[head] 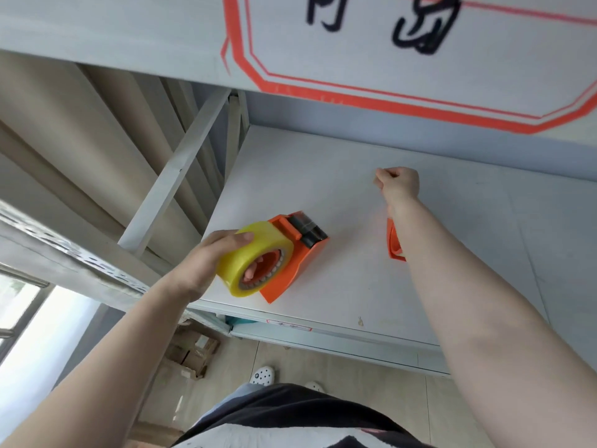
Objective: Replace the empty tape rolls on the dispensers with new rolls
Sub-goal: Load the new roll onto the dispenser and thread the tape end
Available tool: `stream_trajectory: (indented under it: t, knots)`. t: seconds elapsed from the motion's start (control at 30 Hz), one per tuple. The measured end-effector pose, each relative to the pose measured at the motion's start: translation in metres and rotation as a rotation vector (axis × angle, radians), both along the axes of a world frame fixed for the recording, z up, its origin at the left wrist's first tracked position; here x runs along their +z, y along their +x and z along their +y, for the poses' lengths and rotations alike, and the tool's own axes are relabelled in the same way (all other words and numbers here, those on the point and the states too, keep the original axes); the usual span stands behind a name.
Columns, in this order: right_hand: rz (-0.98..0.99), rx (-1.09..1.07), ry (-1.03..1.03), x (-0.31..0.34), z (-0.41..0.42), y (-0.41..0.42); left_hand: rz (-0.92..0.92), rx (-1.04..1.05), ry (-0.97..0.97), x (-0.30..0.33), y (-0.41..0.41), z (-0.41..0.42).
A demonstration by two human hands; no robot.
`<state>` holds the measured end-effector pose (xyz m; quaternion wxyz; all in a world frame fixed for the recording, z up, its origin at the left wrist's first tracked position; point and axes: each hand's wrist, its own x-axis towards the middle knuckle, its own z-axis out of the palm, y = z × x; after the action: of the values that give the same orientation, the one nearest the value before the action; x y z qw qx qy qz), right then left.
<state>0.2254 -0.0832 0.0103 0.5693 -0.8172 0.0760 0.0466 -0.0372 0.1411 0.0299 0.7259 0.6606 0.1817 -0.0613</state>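
Observation:
My left hand (206, 260) grips a full yellow tape roll (255, 258), with the thumb on its outer face and fingertips inside its core. The roll sits against the rear of an orange tape dispenser (290, 257) that rests on the white shelf board (323, 176). The dispenser's dark roller and cutter end points away from me. My right hand (399, 185) is further back on the shelf, fingers pinched shut on what looks like a thin clear tape end, which is barely visible. A second orange dispenser part (394, 245) lies partly hidden under my right forearm.
An upper shelf edge with an orange-bordered sign (403, 59) hangs close above the work area. Grey metal shelf posts and braces (174, 176) stand at the left. Below lie a tiled floor and cardboard scraps (193, 350).

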Motion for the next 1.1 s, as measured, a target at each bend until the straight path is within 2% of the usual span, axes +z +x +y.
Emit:
stream_trajectory:
  t: [0.3,0.43,0.5,0.63,0.83,0.93,1.1]
  knots:
    - [0.043,-0.020,-0.024,-0.004,-0.004,0.016,-0.129,0.123,-0.336,0.015,-0.018,0.019]
    - [0.191,0.000,-0.128,-0.029,0.002,-0.008,-0.230,0.179,-0.362,0.026,-0.008,0.020]
    - [0.213,0.055,-0.177,-0.041,0.008,-0.028,-0.278,0.185,-0.368,0.031,0.001,0.019]
    - [0.228,0.132,-0.150,-0.058,0.022,-0.067,-0.313,0.240,-0.375,0.043,0.022,0.011]
    - [0.425,0.041,0.186,-0.050,0.042,-0.104,-0.312,0.287,-0.299,0.058,0.051,-0.011]
    - [0.536,0.095,0.300,-0.045,0.054,-0.125,-0.248,0.331,-0.282,0.062,0.064,-0.021]
    - [0.775,0.086,0.771,-0.027,0.063,-0.156,-0.194,0.359,-0.232,0.060,0.082,-0.041]
